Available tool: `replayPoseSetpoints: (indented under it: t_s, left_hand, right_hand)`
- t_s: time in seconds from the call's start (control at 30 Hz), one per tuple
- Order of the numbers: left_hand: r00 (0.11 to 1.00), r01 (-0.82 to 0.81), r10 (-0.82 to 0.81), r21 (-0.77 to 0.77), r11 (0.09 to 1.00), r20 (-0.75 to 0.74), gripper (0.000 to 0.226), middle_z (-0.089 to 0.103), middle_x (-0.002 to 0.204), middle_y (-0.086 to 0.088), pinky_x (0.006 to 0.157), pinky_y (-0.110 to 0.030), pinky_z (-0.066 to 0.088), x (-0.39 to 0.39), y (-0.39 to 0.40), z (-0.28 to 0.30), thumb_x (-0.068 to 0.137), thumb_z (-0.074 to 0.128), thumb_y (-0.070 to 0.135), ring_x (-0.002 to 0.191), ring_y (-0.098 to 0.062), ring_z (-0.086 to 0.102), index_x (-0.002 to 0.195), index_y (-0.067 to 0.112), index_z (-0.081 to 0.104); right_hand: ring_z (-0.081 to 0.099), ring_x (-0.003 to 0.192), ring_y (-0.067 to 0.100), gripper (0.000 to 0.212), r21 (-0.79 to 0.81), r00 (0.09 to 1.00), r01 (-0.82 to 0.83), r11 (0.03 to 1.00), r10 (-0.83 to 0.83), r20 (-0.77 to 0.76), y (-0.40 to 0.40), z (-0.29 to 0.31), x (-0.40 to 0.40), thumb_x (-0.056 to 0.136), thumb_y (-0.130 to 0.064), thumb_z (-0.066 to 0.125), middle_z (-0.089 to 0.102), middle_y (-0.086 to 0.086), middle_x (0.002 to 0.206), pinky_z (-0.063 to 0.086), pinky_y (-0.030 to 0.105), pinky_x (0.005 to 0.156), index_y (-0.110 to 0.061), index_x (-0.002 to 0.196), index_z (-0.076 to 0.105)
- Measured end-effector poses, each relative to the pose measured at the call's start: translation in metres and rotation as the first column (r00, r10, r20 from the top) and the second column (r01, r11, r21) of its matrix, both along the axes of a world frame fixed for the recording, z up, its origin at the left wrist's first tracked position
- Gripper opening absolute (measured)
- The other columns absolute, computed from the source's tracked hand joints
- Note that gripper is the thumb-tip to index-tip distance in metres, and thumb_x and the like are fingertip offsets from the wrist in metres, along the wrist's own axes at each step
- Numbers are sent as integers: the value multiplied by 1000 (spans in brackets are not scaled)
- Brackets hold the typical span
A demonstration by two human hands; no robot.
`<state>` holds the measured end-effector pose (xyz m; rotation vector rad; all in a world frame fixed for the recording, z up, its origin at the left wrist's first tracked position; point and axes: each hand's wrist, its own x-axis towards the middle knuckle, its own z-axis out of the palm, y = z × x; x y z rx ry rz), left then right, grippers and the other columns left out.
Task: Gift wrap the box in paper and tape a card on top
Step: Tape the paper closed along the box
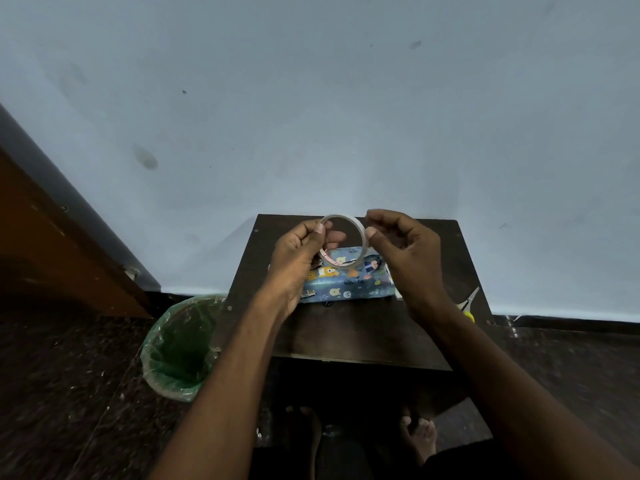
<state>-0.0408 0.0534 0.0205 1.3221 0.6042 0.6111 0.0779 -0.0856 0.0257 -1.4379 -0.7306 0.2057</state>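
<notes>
Head cam: my left hand point(298, 258) grips the tape roll point(343, 240), right hand point(405, 251) pinching at its edge; wrapped box point(346, 280) lies crosswise right below both hands.

Two bare arms reaching up from the bottom of the frame toward the middle. Left hand point(299, 258) curled round a ring of tape point(343, 242), thumb on its near rim. Right hand point(407, 254) just beside it, fingers point(375, 216) bent, thumb tip touching the ring's right edge.
</notes>
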Motion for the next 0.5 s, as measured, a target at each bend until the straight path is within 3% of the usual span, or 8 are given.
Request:
replayPoseSetpoints:
  t_s: [0.1,0.23,0.3,0.37,0.43,0.5]
  left_hand:
    - [999,-32,32,-5,999,-9,20,82,103,-9,92,-31,60,3,-2,0,110,57,25,99,-17,78,112,11,72]
    - [998,-62,61,-80,995,-12,27,82,106,-14,98,-44,60,5,-2,0,110,58,29,104,-31,78,116,6,71]
    - [997,-76,74,-82,994,-27,29,82,103,-15,94,-42,62,5,-3,2,111,56,30,101,-31,79,118,5,69]
    - [995,-92,89,-57,994,-49,28,82,93,-9,82,-31,63,4,-5,4,111,55,28,88,-20,80,116,5,70]
    - [991,-115,112,-32,993,-71,25,80,80,-2,70,-23,60,4,-7,5,111,56,26,73,-11,75,110,7,73]
    - [987,-137,135,-17,990,-87,24,79,79,-2,72,-27,60,6,-7,5,110,57,23,71,-12,73,105,10,76]
  right_hand:
    - [74,87,24,17,7,962,-141,990,139,-236,-2,-1,4,99,-5,65,80,12,100,59,40,78,-4,112,77]
    - [69,79,20,20,57,877,-260,964,260,-404,0,1,-2,104,-11,59,78,18,99,56,30,69,-2,113,74]
    - [67,76,15,22,90,841,-299,950,307,-445,0,0,-5,105,-14,59,78,16,98,57,30,72,-2,114,75]
    - [65,77,15,24,123,818,-326,937,345,-461,1,1,-9,105,-15,58,77,16,99,57,31,75,-1,115,75]
    - [70,86,19,26,154,801,-355,922,385,-459,2,2,-13,106,-13,56,77,19,107,57,30,76,2,118,73]
    - [74,100,24,26,177,790,-390,904,427,-440,3,3,-16,105,-8,55,76,21,115,57,28,79,4,122,70]
